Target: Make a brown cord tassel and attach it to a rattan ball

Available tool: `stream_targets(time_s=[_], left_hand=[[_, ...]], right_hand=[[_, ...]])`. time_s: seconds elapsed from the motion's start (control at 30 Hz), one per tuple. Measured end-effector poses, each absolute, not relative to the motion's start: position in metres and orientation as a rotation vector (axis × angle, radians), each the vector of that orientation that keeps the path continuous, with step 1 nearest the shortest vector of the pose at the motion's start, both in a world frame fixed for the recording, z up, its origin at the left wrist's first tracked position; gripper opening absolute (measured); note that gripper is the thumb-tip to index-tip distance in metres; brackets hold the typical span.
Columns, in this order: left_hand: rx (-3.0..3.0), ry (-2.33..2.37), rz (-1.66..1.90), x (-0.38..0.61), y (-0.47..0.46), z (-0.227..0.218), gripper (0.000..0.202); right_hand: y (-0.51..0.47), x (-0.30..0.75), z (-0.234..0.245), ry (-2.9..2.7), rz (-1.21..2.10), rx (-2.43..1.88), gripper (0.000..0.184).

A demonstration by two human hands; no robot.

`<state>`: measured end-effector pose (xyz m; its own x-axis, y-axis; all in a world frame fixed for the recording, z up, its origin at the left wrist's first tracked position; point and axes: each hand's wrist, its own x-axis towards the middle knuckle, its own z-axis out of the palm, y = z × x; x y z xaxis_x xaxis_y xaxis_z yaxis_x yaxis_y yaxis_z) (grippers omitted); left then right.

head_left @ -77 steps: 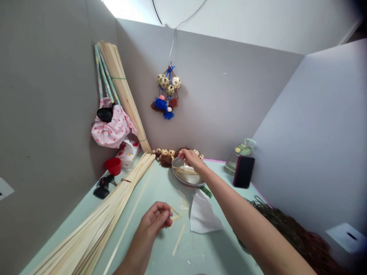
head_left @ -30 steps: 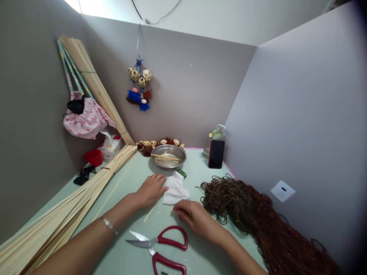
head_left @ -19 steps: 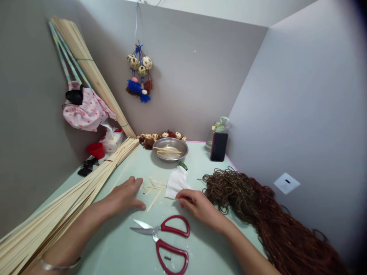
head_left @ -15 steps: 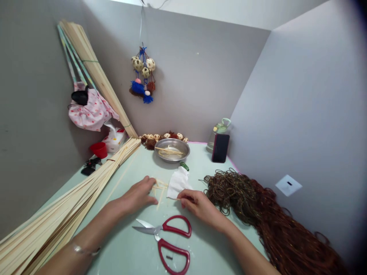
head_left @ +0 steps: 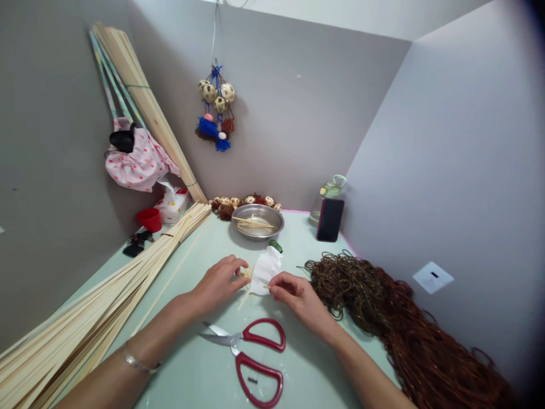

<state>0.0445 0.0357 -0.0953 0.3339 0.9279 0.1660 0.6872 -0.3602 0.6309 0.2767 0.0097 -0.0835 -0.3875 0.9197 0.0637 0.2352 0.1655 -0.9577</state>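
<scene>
Small pale bamboo strips [head_left: 247,273], crossed over each other, lie at the fingertips of my left hand [head_left: 219,282]. Its thumb and index finger close on their left edge. My right hand [head_left: 293,292] pinches the end of a thin bamboo strip [head_left: 266,287], which crosses the front of a crumpled white tissue [head_left: 266,267]. One loose strip end [head_left: 243,300] points toward me from the crossed strips. Nearer to me, scissors with red handles [head_left: 264,336] lie with their blades apart, pointing left. Parts of the strips are hidden behind my fingers.
A long bundle of bamboo strips [head_left: 106,307] covers the left side. Brown cord [head_left: 409,324] is heaped at right. Behind stand a metal bowl [head_left: 258,234] with strips in it, a phone [head_left: 330,220] and a bottle [head_left: 315,213]. A green object [head_left: 276,246] touches the tissue.
My left hand has moved right and closed its fingers at the crossed strips, which have shifted toward the tissue. My right hand has risen slightly, still pinching. The view has shifted a little.
</scene>
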Motion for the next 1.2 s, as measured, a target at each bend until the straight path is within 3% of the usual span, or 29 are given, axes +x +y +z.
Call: stream_targets(time_s=[0.13,0.23,0.3,0.53,0.77,1.03,1.2], left_hand=[[2.123,1.359,0.754,0.072,0.044,-0.101,0.05],[2.107,1.314,0.812,0.089,0.052,-0.098,0.018],[2.079,1.286,0.887,0.094,0.057,-0.092,0.009],[1.865,1.265,1.223,0.052,0.076,-0.057,0.006],[1.679,1.747,1.568,-0.029,0.084,-0.056,0.005],[1.917,1.656,1.102,0.002,0.052,-0.113,0.021],[1.928,1.467,1.029,0.036,0.043,-0.115,0.007]], right_hand=[[0.012,0.276,-0.087,-1.7,1.268,-1.092,0.024],[0.018,0.279,-0.088,-1.629,1.23,-1.085,0.026],[0.02,0.281,-0.087,-1.566,1.193,-1.08,0.027],[0.017,0.284,-0.081,-1.417,1.132,-1.084,0.026],[0.019,0.282,-0.084,-1.452,1.146,-1.101,0.026],[0.019,0.28,-0.086,-1.492,1.129,-1.131,0.027],[0.021,0.282,-0.088,-1.484,1.131,-1.136,0.029]])
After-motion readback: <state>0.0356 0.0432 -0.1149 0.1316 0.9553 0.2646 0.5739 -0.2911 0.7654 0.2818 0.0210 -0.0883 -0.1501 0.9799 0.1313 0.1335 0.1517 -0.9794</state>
